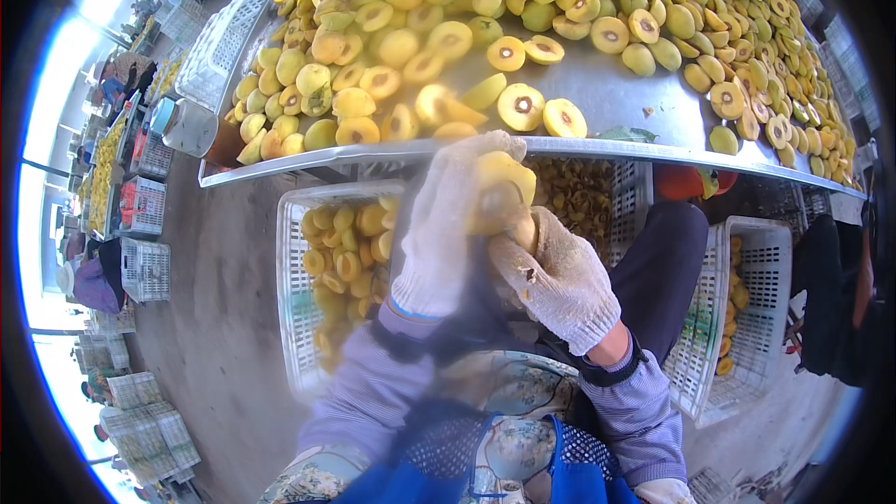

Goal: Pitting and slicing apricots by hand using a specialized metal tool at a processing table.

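Observation:
A halved yellow peach (509, 175) is held in my left hand (441, 238), which wears a white knit glove. The hand is just below the front rim of the metal table, and a blur over it softens detail. My right hand (560, 283), in a soiled knit glove, meets the fruit from the lower right. Its fingers are closed around a small tan object (525, 232); whether that is a tool handle or fruit I cannot tell. Many cut peach halves (520, 106) are heaped on the metal table (595, 91) beyond my hands, some with brown pit centres.
A white plastic crate (290, 294) with peach halves stands at my left, another crate (759, 294) at my right. Brown scraps (574, 199) lie beneath the table. A jar (185, 127) and stacked white baskets (222, 45) are at the table's left. Someone's dark-clothed leg (822, 294) is far right.

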Demonstrator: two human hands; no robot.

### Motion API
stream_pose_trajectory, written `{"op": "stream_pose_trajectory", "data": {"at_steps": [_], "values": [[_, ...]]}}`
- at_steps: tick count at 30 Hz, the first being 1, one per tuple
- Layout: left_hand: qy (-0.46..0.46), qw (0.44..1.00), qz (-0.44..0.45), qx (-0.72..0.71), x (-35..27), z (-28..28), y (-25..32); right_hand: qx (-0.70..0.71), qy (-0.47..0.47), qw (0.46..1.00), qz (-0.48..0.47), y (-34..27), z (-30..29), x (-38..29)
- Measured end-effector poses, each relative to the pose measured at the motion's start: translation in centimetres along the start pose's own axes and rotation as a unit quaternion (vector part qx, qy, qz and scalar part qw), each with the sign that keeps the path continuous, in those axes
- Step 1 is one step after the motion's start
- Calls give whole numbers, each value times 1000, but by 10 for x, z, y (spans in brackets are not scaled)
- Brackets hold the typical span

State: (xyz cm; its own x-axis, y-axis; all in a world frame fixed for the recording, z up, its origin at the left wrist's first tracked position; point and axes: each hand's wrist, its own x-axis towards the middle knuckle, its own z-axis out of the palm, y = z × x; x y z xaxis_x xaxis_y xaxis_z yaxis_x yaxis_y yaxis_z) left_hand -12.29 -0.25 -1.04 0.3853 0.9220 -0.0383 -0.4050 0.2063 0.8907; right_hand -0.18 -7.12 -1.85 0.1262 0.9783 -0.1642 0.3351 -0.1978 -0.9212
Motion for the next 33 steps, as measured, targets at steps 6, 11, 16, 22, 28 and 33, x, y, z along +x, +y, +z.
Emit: {"op": "stream_pose_trajectory", "data": {"at_steps": [6, 11, 16, 22, 28, 33], "values": [[13, 980, 76, 186, -8, -7, 13, 191, -78, 974, 91, -11, 14, -11], [-9, 976, 112, 186, -7, -19, 10, 442, -115, 884, 94, -15, 24, -12], [21, 994, 25, 100, -7, -42, 12, 402, -28, 912, 71, -16, 25, -5], [-43, 994, -84, 53, -23, -61, 28, 413, -12, 909, 51, -20, 23, -9], [24, 996, -35, -77, -34, -30, 23, 364, -115, 919, 99, -12, 14, -32], [18, 997, 21, -73, -32, -9, 5, 248, -36, 959, 134, -21, 10, -38]]}}
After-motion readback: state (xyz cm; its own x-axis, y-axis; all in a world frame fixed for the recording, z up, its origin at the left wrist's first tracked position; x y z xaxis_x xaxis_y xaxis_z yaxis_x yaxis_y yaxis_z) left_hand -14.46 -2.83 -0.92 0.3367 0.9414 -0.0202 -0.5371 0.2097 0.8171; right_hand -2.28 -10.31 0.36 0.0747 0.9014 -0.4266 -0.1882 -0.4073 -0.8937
